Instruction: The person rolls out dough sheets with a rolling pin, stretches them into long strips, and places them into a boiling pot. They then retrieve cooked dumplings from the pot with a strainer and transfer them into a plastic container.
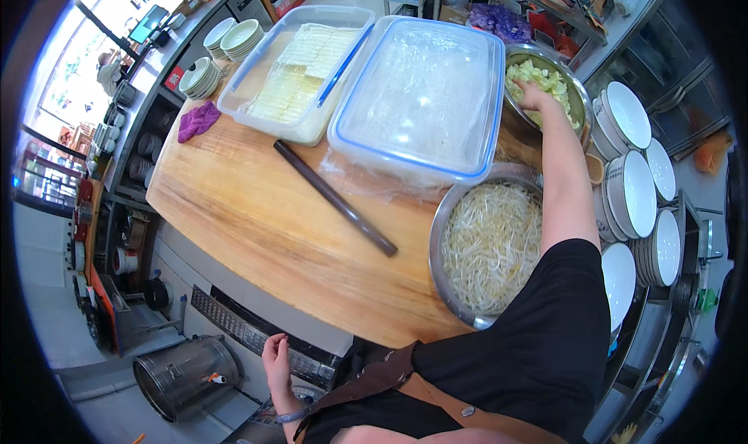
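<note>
My right hand (530,95) reaches into a metal bowl (575,87) of chopped cabbage (546,80) at the upper right; its fingers are partly hidden among the leaves, so its grip cannot be told. Nearer to me on the wooden table (234,210) stands a metal bowl (438,269) filled with bean sprouts (491,245). My left hand (277,353) hangs beyond the near table edge, fingers curled, with nothing visible in it. A dark rolling pin (336,198) lies across the middle of the table.
A lidded plastic box (421,99) and an uncovered box (234,102) with pale dough sheets (292,87) stand at the back. Stacked white bowls (631,193) are at the right, smaller bowls (201,79) and a purple cloth (197,121) at the left. A steel pot (187,377) is below.
</note>
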Demonstrator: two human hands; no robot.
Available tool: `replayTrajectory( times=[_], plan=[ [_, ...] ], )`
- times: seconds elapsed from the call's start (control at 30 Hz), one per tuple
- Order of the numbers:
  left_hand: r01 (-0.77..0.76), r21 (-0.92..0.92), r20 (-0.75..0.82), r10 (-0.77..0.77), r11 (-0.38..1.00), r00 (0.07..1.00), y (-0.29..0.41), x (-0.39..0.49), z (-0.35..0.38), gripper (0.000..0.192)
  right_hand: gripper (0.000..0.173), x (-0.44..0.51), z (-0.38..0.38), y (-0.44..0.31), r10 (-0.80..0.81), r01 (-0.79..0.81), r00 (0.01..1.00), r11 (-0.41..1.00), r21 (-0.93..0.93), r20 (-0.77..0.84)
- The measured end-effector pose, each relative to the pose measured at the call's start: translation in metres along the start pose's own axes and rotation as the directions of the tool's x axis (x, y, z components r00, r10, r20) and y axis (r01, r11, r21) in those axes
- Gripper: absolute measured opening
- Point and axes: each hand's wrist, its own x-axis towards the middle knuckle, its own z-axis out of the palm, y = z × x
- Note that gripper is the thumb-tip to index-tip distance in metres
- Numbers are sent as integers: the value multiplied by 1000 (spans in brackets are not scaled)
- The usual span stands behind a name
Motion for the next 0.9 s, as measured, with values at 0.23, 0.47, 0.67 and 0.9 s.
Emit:
replayTrajectory(
  times=[0.23,0.47,0.67,0.9],
  plan=[
    [23,9,80,-23,1000,997,29,11,19,17,71,25,24,-6,312,-348,929,920,181,198],
    [-6,21,101,4,1000,995,31,18,22,16,47,7,18,-4,5,-3,998,999,-32,55],
    [-5,63,94,0,998,996,30,18,21,17,50,-14,7,22,28,-13,999,798,603,-16],
    [-40,30,84,37,999,996,30,8,20,16,39,-10,-15,39,307,-63,952,186,981,3]
  ],
)
